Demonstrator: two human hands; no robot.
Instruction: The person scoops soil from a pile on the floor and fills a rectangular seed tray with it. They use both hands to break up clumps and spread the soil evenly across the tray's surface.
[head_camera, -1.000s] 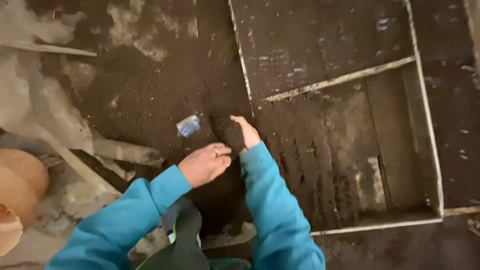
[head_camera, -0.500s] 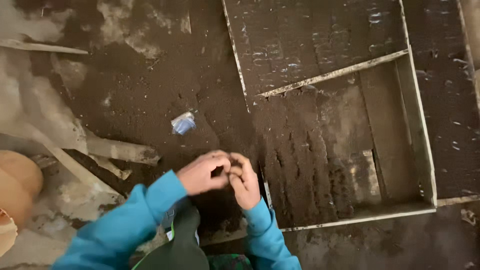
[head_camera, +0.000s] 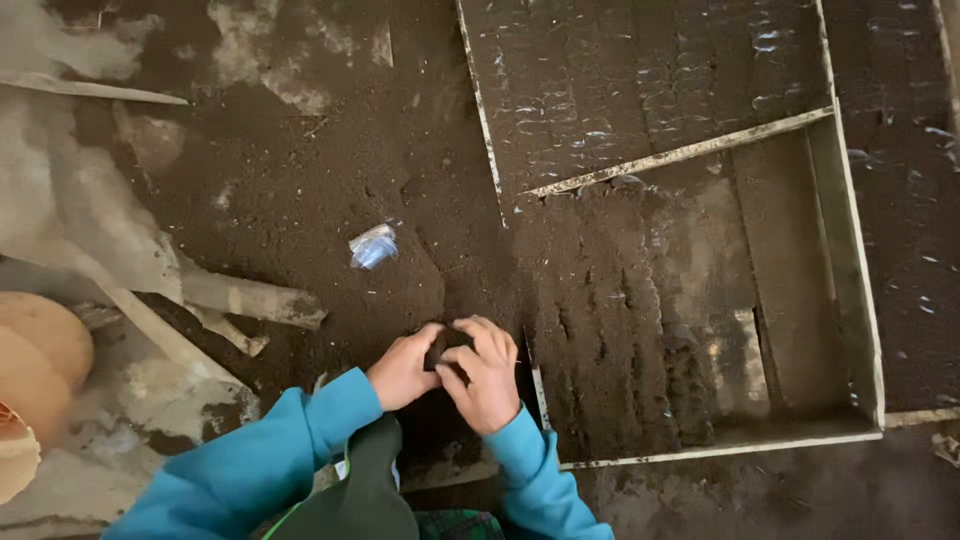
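Note:
My left hand (head_camera: 402, 368) and my right hand (head_camera: 484, 372) are cupped together around a dark clump of soil (head_camera: 438, 346), low in the head view. Both arms wear blue sleeves. The hands sit over a heap of dark soil (head_camera: 330, 190), just left of the pale edge of a shallow wooden frame (head_camera: 846, 220). Inside the frame, soil (head_camera: 610, 330) is spread in ridged rows on the left part, and bare board shows on the right part. How much soil the fingers enclose is hidden.
A small crumpled bluish plastic scrap (head_camera: 373, 246) lies on the soil above my hands. Pale torn sheeting (head_camera: 90, 230) covers the left side. A rounded tan object (head_camera: 35, 370) sits at the left edge. A second soil-filled bed (head_camera: 640, 80) lies beyond the frame's crossbar.
My right hand drew back from the soil near the frame edge and met my left hand. Both hands now close together around a clump, nearer my body.

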